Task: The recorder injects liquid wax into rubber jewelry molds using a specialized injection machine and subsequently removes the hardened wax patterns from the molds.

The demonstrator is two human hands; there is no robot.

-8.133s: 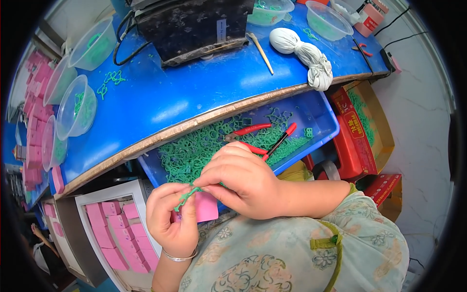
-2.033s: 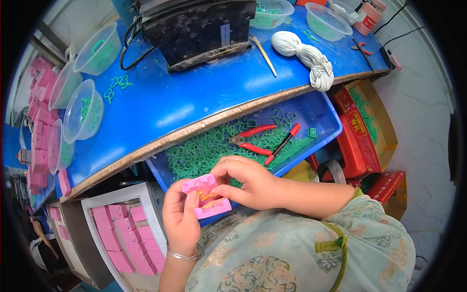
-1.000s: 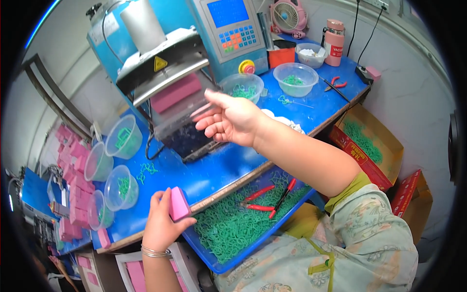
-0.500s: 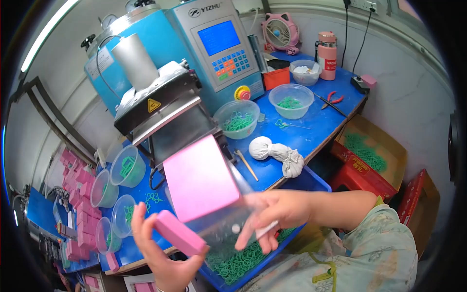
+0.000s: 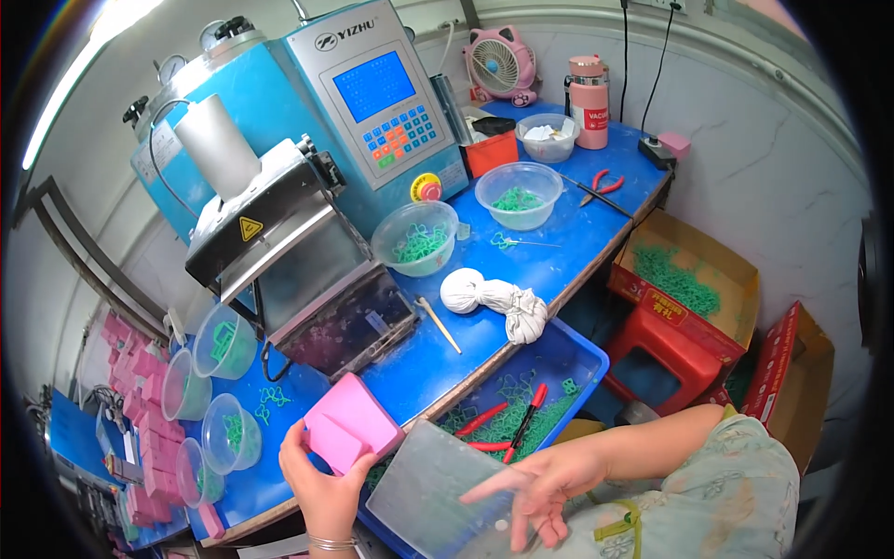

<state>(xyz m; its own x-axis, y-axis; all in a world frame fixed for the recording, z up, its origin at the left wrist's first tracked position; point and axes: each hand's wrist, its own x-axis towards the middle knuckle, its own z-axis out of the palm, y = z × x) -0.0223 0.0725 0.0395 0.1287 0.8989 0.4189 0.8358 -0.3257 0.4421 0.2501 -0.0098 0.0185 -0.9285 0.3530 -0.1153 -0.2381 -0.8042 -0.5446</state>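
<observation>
My left hand (image 5: 321,489) grips a pink square block (image 5: 368,415) by its near side, with a smaller pink block (image 5: 335,442) pressed against its face. It hangs over the table's front edge. A clear frosted plate (image 5: 433,480) slants across the near corner of the blue bin (image 5: 587,368). My right hand (image 5: 549,480) is over the plate's right side, index finger stretched out and the other fingers apart, slightly blurred. Whether those fingers touch the plate is unclear. Green loops (image 5: 535,401), red-handled pliers (image 5: 482,419) and a red-and-black pen (image 5: 527,421) lie in the bin.
A blue press machine (image 5: 307,121) stands at the back of the blue table (image 5: 494,340). Clear bowls (image 5: 414,265) hold green loops. A white cloth bundle (image 5: 494,296) and wooden stick (image 5: 440,326) lie near the edge. Pink blocks (image 5: 163,438) are piled left; a red stool (image 5: 656,368) stands right.
The large pink block has come off the clear plate into my left hand, beside the small one. The plate has dropped toward me; my right hand's fingers have spread. The view has shifted.
</observation>
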